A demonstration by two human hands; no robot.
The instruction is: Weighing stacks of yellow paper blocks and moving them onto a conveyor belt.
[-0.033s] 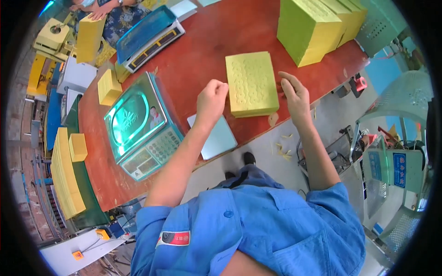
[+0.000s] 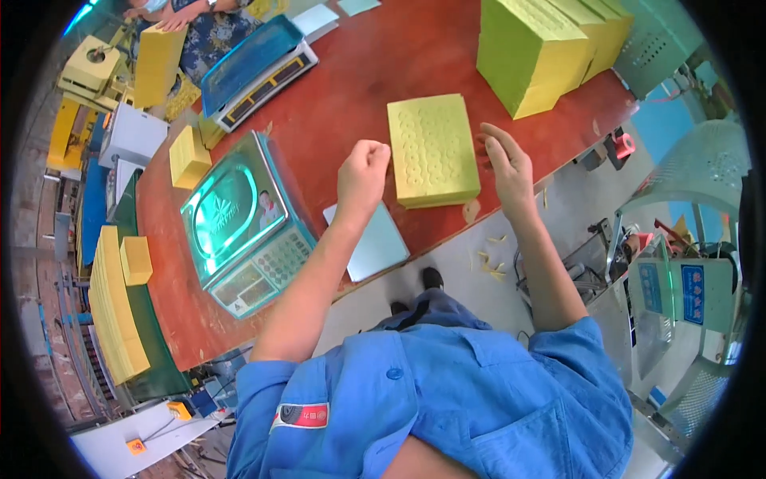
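A stack of yellow paper sheets [image 2: 435, 148] lies on the red tabletop, its top sheet punched with rows of curved, coin-like marks. By its left edge is my left hand [image 2: 364, 177], fingers curled in and pressed together, with nothing visible in them. My right hand [image 2: 509, 172] is just off the stack's right side, thumb and index finger stretched out and apart, holding nothing. Between my left forearm and the table's front edge lies a pale blue-grey flat sheet or board [image 2: 377, 246].
A digital scale [image 2: 243, 215] with a shiny platform stands left; another scale with a blue tray [image 2: 251, 64] is farther back. Tall yellow paper stacks [image 2: 531, 60] stand at the far right. Across the table, a person's hand [image 2: 179, 16] rests on an upright yellow block [image 2: 158, 68].
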